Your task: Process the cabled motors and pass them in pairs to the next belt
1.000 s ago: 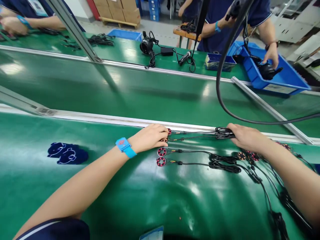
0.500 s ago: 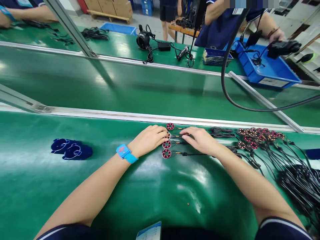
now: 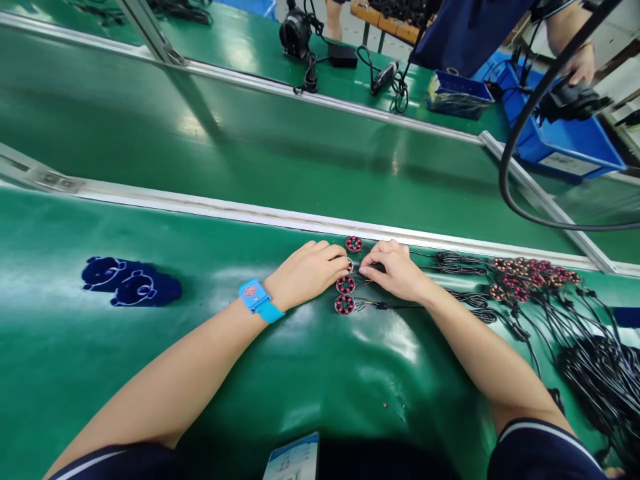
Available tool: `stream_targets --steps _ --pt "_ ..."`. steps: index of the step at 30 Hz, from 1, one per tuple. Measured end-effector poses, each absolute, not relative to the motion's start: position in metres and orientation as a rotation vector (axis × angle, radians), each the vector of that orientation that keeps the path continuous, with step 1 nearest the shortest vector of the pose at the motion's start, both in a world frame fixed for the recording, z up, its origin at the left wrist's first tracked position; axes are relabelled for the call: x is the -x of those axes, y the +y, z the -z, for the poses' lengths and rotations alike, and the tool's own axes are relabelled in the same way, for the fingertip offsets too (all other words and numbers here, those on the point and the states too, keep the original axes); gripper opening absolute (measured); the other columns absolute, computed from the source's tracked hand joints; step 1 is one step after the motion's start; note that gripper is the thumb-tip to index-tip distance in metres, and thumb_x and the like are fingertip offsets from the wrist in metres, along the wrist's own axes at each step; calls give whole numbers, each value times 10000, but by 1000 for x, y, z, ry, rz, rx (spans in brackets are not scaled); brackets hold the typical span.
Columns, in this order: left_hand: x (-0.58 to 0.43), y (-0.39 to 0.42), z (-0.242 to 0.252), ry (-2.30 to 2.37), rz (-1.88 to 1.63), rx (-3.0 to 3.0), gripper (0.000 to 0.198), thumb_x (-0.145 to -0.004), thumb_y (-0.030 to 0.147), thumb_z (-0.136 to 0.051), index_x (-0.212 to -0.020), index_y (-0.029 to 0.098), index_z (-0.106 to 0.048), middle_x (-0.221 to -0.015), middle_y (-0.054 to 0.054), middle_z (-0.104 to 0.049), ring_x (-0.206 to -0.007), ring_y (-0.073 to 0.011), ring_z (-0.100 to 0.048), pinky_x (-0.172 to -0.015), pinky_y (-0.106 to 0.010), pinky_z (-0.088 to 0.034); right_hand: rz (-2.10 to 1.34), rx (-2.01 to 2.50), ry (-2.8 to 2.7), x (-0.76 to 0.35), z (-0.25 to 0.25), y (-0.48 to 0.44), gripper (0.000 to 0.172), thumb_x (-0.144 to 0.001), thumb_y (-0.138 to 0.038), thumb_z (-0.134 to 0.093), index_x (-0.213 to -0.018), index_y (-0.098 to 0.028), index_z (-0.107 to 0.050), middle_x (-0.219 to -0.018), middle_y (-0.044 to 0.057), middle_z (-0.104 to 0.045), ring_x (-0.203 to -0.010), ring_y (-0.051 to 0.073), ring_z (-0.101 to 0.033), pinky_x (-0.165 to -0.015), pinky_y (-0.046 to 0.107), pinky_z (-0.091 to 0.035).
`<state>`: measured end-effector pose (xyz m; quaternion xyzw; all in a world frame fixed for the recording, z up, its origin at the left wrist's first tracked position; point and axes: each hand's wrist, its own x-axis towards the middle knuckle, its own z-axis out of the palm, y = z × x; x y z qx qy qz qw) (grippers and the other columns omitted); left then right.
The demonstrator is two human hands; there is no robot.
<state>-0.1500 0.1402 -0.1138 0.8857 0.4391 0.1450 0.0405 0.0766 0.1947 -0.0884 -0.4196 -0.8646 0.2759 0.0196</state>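
A short column of ring-shaped motor stators with red windings lies flat on the green bench, including the top stator point(image 3: 354, 244), the third stator point(image 3: 345, 285) and the lowest stator point(image 3: 345, 305). My left hand point(image 3: 316, 272), with a blue wrist strap point(image 3: 261, 300), has its fingertips closed on the second stator point(image 3: 350, 265), covering much of it. Just to the right, my right hand point(image 3: 393, 272) pinches thumb and fingers together at that stator's wire leads, which are mostly hidden. Black cables point(image 3: 463, 263) run rightward from the stators under and past my right hand.
More stators point(image 3: 537, 277) are heaped at the right, above a thick bundle of black cables point(image 3: 603, 367). Dark blue bear-outlined pieces point(image 3: 133, 283) lie left. A metal rail point(image 3: 225, 212) borders the bench. Across it, a co-worker's hand point(image 3: 583, 63) holds a black device over a blue bin point(image 3: 575, 143).
My right hand has moved closer to the second stator, and its fingers have drawn together in a pinch. My left hand stays on that stator. The head view has tilted down slightly.
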Motion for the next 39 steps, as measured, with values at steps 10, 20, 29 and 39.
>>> stream_targets --steps 10,20,29,39 --pt "150 135 107 1345 -409 -2738 212 -1027 297 -476 -967 199 -654 -1097 -40 -666 -844 -186 -571 -736 -338 -379 -900 1328 -2490 -81 95 196 200 -958 -383 -570 -941 -254 -722 -975 57 -637 -1008 239 -513 -895 411 -323" --pt "151 134 105 1291 -416 -2648 245 -1044 264 -413 -1144 227 -633 -1148 -59 -628 -945 -190 -612 -747 -323 -395 -625 1365 -2439 -94 85 221 197 -928 -381 -599 -1005 -285 -753 -1009 75 -612 -991 260 -505 -907 446 -340" --pt "154 139 104 1330 -532 -2597 265 -1033 319 -452 -1198 207 -627 -1224 -95 -617 -1032 -229 -613 -855 -372 -476 -636 1378 -2466 -93 89 224 214 -944 -365 -571 -1022 -282 -752 -1026 78 -611 -1004 256 -503 -901 440 -333" --pt "154 175 110 1396 -520 -2645 212 -1014 323 -498 -1079 238 -681 -1237 -42 -666 -1030 -247 -614 -899 -416 -478 -771 1385 -2633 -81 87 234 228 -963 -370 -551 -964 -257 -749 -1070 71 -616 -1039 250 -476 -931 436 -316"
